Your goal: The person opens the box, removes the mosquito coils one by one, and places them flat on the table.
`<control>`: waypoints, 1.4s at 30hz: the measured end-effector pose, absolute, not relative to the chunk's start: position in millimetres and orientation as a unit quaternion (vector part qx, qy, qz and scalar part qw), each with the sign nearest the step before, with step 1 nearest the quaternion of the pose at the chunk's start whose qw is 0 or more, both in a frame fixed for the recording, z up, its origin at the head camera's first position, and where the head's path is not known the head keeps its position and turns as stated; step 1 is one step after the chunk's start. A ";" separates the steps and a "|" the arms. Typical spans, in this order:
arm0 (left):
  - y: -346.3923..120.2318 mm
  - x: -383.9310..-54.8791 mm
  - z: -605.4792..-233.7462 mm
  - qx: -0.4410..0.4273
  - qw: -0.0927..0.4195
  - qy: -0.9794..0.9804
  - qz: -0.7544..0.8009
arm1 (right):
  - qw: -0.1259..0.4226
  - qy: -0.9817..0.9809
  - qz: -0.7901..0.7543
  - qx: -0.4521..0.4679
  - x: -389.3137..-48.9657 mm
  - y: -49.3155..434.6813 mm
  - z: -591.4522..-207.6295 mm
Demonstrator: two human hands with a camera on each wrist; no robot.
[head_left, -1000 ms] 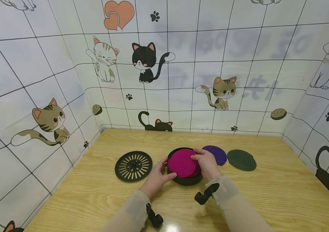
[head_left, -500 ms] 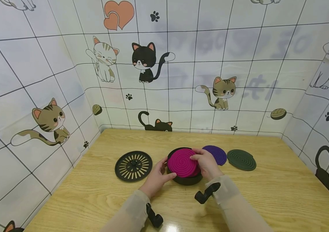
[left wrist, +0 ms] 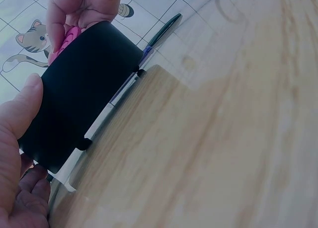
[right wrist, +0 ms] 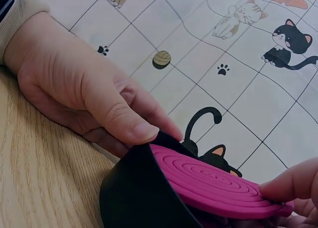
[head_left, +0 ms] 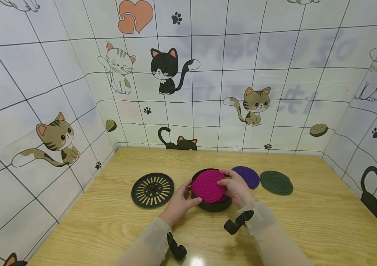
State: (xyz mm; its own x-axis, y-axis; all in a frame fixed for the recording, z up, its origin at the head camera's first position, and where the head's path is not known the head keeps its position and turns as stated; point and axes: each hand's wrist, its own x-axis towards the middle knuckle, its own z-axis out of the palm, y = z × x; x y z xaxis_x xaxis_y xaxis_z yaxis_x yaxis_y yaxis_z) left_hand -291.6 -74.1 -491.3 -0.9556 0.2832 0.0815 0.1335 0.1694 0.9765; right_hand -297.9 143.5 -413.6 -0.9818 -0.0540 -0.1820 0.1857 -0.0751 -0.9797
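A round black mosquito coil holder (head_left: 213, 207) stands on the table with short feet showing under its wall (left wrist: 84, 94). My left hand (head_left: 177, 205) grips its left side, thumb near the rim. A bright pink spiral mosquito coil (head_left: 208, 186) lies tilted in the holder's mouth, its right edge raised above the rim. My right hand (head_left: 239, 189) pinches that raised edge, with the thumb (right wrist: 293, 182) on top and the fingers partly hidden beneath. Inside, below the coil, the holder is mostly hidden.
Left of the holder lies a black slotted round lid (head_left: 153, 195) with a central knob. A purple coil (head_left: 249, 178) and a dark green coil (head_left: 276, 183) lie flat to the right, the purple one partly behind my right hand. Cat-print cloth walls (head_left: 208, 122) surround the wooden table (head_left: 308, 221).
Hardly anything has moved. My right fingers have shifted very slightly along the pink coil's edge; my left hand keeps its grip on the holder.
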 end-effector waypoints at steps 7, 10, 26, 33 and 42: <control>-74.8 -293.7 -492.6 0.138 0.066 0.761 0.631 | 0.073 0.671 -0.737 0.042 -296.2 142.1 -416.1; -74.7 -287.7 -483.4 0.141 0.069 0.758 0.633 | 0.071 0.672 -0.736 0.042 -296.4 142.2 -417.3; -75.2 -290.9 -490.2 0.140 0.066 0.759 0.633 | 0.077 0.685 -0.723 0.050 -297.8 142.5 -418.5; -75.6 -292.8 -492.8 0.140 0.062 0.763 0.628 | 0.065 0.680 -0.727 0.062 -297.0 141.9 -418.9; -74.2 -276.7 -468.3 0.144 0.065 0.759 0.632 | 0.059 0.659 -0.746 0.073 -297.6 142.6 -418.7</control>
